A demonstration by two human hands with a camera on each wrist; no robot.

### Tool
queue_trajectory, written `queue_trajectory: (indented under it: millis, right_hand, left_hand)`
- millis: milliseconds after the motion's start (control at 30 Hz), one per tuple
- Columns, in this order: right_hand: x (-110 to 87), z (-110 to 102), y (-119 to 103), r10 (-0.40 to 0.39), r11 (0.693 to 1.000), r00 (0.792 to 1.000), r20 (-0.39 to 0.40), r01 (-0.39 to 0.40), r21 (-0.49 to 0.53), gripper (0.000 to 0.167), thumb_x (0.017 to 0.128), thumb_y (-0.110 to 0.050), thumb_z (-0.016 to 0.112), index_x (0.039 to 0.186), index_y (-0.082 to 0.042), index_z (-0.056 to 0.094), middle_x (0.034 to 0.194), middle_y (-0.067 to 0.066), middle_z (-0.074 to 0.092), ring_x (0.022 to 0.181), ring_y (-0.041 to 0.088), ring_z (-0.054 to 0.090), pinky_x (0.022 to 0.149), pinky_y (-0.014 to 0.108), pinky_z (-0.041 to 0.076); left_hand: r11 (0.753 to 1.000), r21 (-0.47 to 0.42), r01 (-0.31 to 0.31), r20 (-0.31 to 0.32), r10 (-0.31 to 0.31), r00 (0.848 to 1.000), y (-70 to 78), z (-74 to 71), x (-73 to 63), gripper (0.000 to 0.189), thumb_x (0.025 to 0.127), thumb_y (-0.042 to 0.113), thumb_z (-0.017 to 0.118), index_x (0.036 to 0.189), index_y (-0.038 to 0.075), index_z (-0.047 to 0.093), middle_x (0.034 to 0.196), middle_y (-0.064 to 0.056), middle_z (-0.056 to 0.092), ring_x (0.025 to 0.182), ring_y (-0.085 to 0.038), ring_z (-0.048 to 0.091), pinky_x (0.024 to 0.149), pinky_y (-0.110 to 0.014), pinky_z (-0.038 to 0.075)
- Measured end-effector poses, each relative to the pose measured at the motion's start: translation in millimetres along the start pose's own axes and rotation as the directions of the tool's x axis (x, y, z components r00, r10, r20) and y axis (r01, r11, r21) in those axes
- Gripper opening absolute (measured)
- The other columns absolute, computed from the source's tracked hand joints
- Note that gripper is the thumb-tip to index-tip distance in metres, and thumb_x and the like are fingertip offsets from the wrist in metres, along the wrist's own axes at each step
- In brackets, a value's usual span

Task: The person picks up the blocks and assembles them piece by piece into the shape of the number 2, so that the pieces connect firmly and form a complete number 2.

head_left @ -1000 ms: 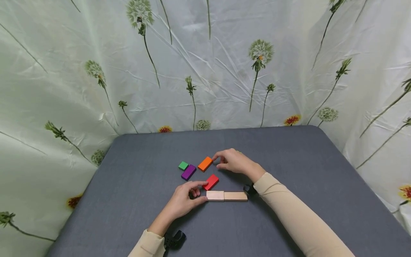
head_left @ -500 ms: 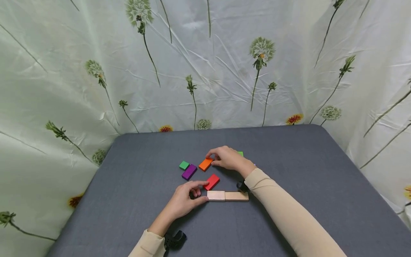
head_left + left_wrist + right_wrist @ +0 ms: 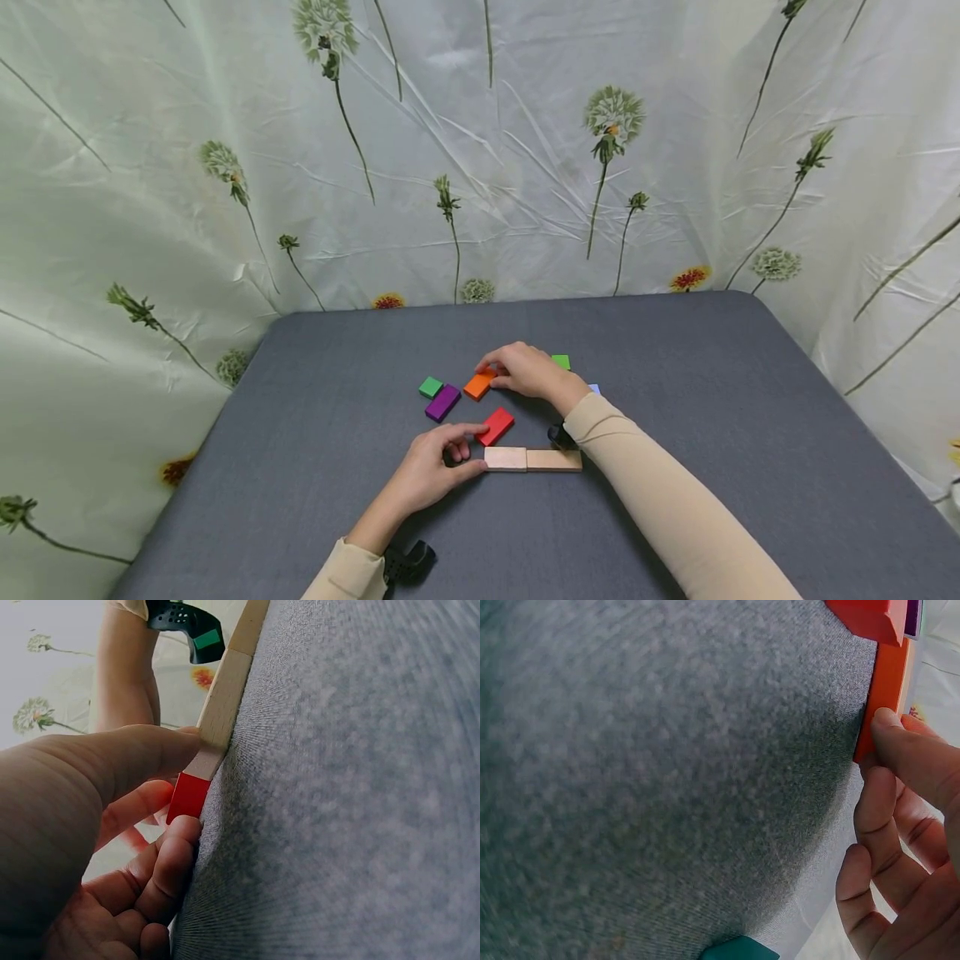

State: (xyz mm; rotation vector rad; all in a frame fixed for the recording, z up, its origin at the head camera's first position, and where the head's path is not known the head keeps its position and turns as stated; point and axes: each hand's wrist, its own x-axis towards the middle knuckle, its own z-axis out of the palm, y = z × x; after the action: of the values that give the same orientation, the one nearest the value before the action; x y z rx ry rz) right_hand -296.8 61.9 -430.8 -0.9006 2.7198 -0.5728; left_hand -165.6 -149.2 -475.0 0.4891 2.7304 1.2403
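Over the last second the right hand [image 3: 520,369] has moved toward the counter's left edge and onto the orange block [image 3: 477,387], and a light green block [image 3: 561,362] and a blue block [image 3: 595,388] have come into sight behind it. It pinches the orange block's right end, thumb on the near side; the fingertips cover that end. Of the blue block I see just a sliver past the wrist.

The left hand [image 3: 431,467] grips nothing: its index finger touches the red block [image 3: 496,426], its thumb the left end of a pale block [image 3: 506,459]. A tan block [image 3: 553,460] continues that row, parallel to the far edge. Farther left lie a purple block [image 3: 443,402] and a green block [image 3: 431,387].

From the right wrist, a teal block [image 3: 741,949] is cut off; I can't tell which it is.

Grey cloth stretches widely toward both side edges of the counter [image 3: 300,400]; its near edge is out of view.
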Motion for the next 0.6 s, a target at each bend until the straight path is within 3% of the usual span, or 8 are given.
queue_trajectory:
  millis: [333, 600]
  right_hand:
    - [2.9, -1.3, -0.2, 0.029, 0.998, 1.0, -0.001, -0.029, -0.061, 0.027, 0.103, -0.021, 0.074, 0.131, -0.021, 0.076, 0.107, 0.005, 0.073, 0.086, 0.017, 0.058, 0.078, 0.034, 0.05]
    - [-0.9, -5.1, 6.7, 0.045, 0.997, 0.999, -0.008, -0.046, -0.055, 0.027, 0.102, -0.021, 0.076, 0.129, -0.02, 0.077, 0.106, 0.005, 0.074, 0.086, 0.017, 0.058, 0.078, 0.034, 0.05]
  left_hand:
    - [1.0, 0.002, -0.01, -0.009, 0.01, 1.0, 0.2, -0.2, -1.0, 0.043, 0.09, 0.024, 0.089, 0.131, 0.023, 0.076, 0.088, 0.009, 0.063, 0.081, -0.006, 0.057, 0.075, -0.024, 0.045]
    - [1.0, 0.0, -0.013, -0.013, 0.013, 1.0, -0.6, 0.4, -1.3, 0.042, 0.09, 0.023, 0.089, 0.13, 0.023, 0.076, 0.088, 0.009, 0.063, 0.081, -0.006, 0.057, 0.075, -0.024, 0.045]
